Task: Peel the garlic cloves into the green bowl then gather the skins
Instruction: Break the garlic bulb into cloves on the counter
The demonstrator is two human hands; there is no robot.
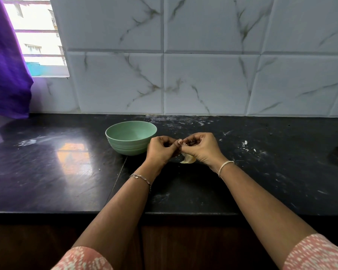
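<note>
**Peel beside the bowl, keep the skins in one heap**

The left hand (160, 151) and right hand (203, 148) meet just right of the green bowl (125, 147). Each has a narrow grip, its curled fingertips pinching a garlic clove (183, 145) that is mostly hidden. Pale skins (188, 159) lie on the tabletop (242, 182) under the right hand. It seems best to steady the clove with one hand, strip it with the other's nails and let the scraps fall onto that heap.

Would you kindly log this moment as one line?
step: peeling | left hand: pinches garlic clove | right hand: pinches same clove | green bowl: beside left hand
</note>
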